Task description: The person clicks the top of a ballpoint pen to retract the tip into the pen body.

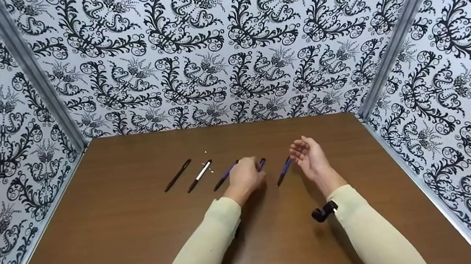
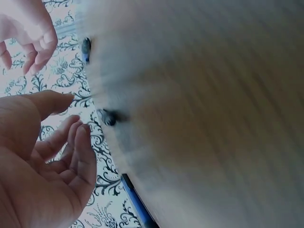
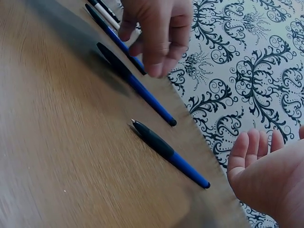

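Several pens lie in a row on the wooden table. My left hand (image 1: 243, 175) is over the pens between a purple-blue pen (image 1: 224, 178) and a blue pen (image 1: 262, 163), partly covering both. In the left wrist view its thumb and loosely bent fingers are apart, with nothing between them. My right hand (image 1: 312, 159) is raised beside the rightmost blue pen (image 1: 284, 172), palm turned inward and fingers relaxed. That pen, with its dark grip (image 3: 152, 140), lies apart from the right hand in the right wrist view.
Farther left lie a white pen (image 1: 200, 176) with black ends and a black pen (image 1: 178, 175). Tiny white bits (image 1: 211, 171) are scattered near the white pen. Patterned walls (image 1: 211, 64) enclose the table (image 1: 142, 246) at the back and sides.
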The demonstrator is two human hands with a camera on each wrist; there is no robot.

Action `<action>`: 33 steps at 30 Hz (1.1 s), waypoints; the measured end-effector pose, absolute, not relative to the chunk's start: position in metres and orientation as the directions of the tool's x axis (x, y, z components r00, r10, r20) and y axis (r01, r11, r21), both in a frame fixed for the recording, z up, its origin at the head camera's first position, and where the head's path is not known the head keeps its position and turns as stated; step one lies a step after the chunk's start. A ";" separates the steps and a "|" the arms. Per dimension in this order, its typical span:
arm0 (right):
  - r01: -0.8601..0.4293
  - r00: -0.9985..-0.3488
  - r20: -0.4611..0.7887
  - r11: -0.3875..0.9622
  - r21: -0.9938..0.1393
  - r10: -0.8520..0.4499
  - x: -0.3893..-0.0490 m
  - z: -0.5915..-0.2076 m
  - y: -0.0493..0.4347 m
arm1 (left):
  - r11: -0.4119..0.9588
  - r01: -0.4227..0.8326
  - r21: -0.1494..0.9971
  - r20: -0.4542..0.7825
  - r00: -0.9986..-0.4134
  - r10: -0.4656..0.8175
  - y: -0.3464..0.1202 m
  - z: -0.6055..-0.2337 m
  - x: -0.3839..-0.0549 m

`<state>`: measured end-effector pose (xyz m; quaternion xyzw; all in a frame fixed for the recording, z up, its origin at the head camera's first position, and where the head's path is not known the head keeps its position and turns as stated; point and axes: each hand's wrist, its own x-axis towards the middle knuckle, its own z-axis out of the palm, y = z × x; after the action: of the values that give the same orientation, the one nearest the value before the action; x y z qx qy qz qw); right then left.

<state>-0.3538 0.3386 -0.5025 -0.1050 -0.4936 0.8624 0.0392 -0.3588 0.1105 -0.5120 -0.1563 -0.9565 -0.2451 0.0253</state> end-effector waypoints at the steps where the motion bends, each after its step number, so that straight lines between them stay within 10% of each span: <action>1: 0.036 -0.976 -0.140 -0.509 -0.860 0.168 -0.353 -0.502 0.339 | 0.820 0.318 0.476 0.127 -0.948 0.293 0.113 -0.512 -0.359; 33: 0.051 -0.962 -0.188 -0.546 -0.836 0.198 -0.353 -0.514 0.372 | 0.799 0.343 0.493 0.031 -0.925 0.377 0.178 -0.521 -0.362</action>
<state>-0.3526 0.3721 -0.5144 -0.1310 -0.4744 0.8695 0.0422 -0.3616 0.1776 -0.5212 -0.1900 -0.9479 -0.2535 -0.0342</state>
